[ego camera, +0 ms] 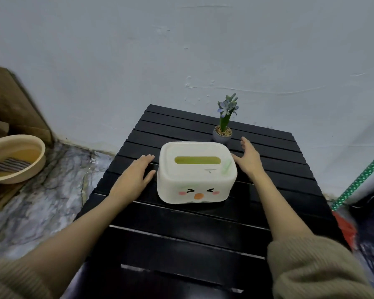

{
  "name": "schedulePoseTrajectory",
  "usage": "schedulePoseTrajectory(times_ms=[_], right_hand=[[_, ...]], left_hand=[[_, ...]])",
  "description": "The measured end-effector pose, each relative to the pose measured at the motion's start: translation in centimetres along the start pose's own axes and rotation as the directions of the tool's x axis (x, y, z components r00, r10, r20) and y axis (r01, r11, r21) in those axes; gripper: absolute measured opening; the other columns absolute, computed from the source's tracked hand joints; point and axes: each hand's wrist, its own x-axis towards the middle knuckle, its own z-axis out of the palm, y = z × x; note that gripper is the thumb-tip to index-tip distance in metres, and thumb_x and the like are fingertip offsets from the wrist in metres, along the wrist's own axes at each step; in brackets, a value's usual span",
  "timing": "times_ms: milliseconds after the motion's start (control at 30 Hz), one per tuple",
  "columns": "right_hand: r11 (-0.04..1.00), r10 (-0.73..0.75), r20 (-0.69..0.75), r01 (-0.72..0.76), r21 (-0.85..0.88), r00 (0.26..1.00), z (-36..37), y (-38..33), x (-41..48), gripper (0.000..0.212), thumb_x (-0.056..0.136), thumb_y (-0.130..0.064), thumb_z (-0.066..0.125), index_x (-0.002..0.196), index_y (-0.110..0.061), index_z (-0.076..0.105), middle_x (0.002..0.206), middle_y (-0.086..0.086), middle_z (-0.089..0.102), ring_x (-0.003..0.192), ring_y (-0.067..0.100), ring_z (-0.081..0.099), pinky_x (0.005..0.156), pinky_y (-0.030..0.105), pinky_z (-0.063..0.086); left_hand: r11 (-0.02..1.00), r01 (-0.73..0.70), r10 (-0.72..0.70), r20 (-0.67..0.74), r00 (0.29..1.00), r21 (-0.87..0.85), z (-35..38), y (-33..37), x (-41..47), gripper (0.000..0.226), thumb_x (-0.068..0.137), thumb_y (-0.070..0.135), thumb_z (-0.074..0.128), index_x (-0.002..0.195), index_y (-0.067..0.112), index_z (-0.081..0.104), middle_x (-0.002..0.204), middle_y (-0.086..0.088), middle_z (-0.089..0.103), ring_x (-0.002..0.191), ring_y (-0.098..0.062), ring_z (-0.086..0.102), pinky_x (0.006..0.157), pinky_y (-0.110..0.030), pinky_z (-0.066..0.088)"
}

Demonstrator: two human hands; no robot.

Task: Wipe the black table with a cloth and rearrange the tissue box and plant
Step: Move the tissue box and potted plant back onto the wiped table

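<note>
both hands, left and right, are flanking the tissue box on the table, fingers open, seemingly rearranging; next they need to close on its sides.

At the left edge of the frame a round beige plastic basin sits on the grey marbled floor, holding a striped cloth. A green white-dotted pole leans at right.
</note>
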Motion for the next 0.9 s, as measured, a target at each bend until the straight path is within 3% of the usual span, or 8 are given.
schedulePoseTrajectory(times_ms=[267,400,633,900], right_hand=[[0.997,-0.053,0.012,0.053,0.062,0.999,2.6,-0.7,4.9,0.100,0.070,-0.029,0.078,0.145,-0.014,0.014,0.151,0.008,0.028,0.137,0.024,0.031,0.112,0.040,0.031],[0.992,-0.061,-0.043,0.065,0.107,0.997,3.7,-0.7,5.5,0.091,0.072,-0.025,0.076,0.143,-0.012,0.021,0.149,0.011,0.031,0.136,0.026,0.032,0.111,0.044,0.032],[0.990,-0.074,-0.156,0.092,0.110,0.985,4.1,-1.0,5.6,0.073,0.071,-0.018,0.075,0.133,-0.008,0.038,0.136,0.013,0.046,0.124,0.025,0.045,0.103,0.036,0.039],[0.990,-0.047,-0.217,0.075,0.122,0.975,3.3,-0.5,3.9,0.070,0.069,-0.021,0.076,0.130,-0.010,0.043,0.132,0.012,0.049,0.120,0.025,0.048,0.100,0.036,0.042]], left_hand=[[0.995,0.017,-0.009,-0.076,0.997,0.102,0.7,-0.1,0.6,0.049,0.093,0.028,0.042,0.140,0.020,0.029,0.151,0.000,0.032,0.142,-0.012,0.023,0.114,-0.033,0.026],[0.994,0.025,-0.017,-0.081,0.997,0.102,0.6,0.0,0.6,0.049,0.093,0.029,0.042,0.140,0.023,0.029,0.151,0.001,0.032,0.142,-0.010,0.022,0.113,-0.032,0.027],[0.995,0.031,-0.024,-0.081,0.996,0.090,0.7,-0.2,0.5,0.047,0.093,0.030,0.041,0.139,0.025,0.030,0.150,0.004,0.034,0.141,-0.008,0.022,0.111,-0.034,0.031],[0.995,0.023,-0.015,-0.088,0.996,0.092,0.6,0.0,0.4,0.044,0.094,0.027,0.040,0.137,0.021,0.034,0.150,0.001,0.035,0.141,-0.010,0.024,0.111,-0.033,0.030]])
